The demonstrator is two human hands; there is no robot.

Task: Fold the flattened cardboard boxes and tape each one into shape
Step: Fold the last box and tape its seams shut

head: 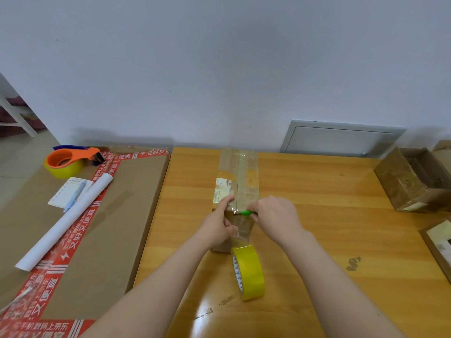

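Head view: a long, narrow brown cardboard box point(238, 181) sheathed in glossy clear tape lies on the wooden counter point(317, 191), its length running away from the person. The left hand point(219, 225) grips the box's near end, thumb on top and fingers curled against the end face. The right hand point(273, 215) pinches a small green-handled tool point(247, 212), its tip at the tape on the box's near top edge. What kind of tool it is cannot be told.

A yellow tape roll point(249, 272) stands on its rim just nearer than the box, and a strip of tape runs up from it to the box's end.

Left of the box lies a large flat brown carton point(109, 228) bound with red printed tape. It carries an orange tape dispenser point(68, 162), a white notepad point(61, 193), a blue pen point(75, 195) and a white paper tube point(66, 220). Well right of the box sits an open tape-covered carton point(410, 184).
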